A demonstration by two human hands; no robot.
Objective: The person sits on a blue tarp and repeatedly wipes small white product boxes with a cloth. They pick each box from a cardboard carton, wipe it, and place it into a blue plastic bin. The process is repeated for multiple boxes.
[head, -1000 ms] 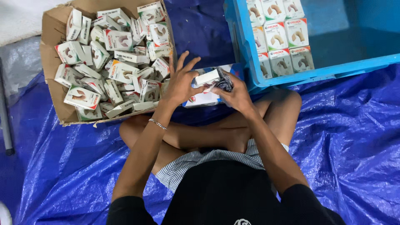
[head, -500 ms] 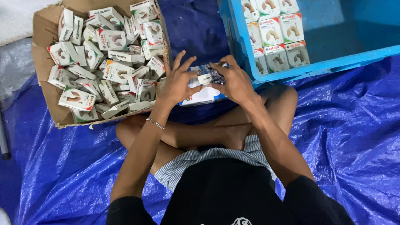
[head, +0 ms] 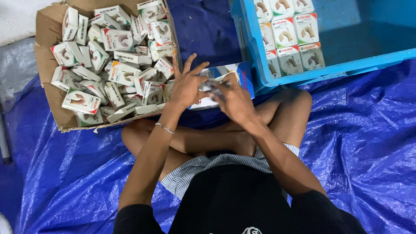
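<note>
1. The person sat cross-legged on a blue tarpaulin (head: 65, 173) spread over the floor, both hands meeting just above the knees.
2. The left hand (head: 187, 86) was partly open, fingers fanned upward, its palm steadying a small white box (head: 216, 79).
3. The right hand (head: 234, 100) was curled over the same box from the other side, gripping it (what lay under the fingers could not be made out, as they covered most of it).
4. The box sat between the two hands, over a larger blue-and-white carton (head: 242, 73) that rested on the lap, probably serving as a support.
5. A cardboard box (head: 50, 65) at the left held a loose heap of similar small boxes, within easy reach of the left hand.
6. A blue plastic crate (head: 260, 65) at the right held the same kind of boxes stood in neat rows.
</note>
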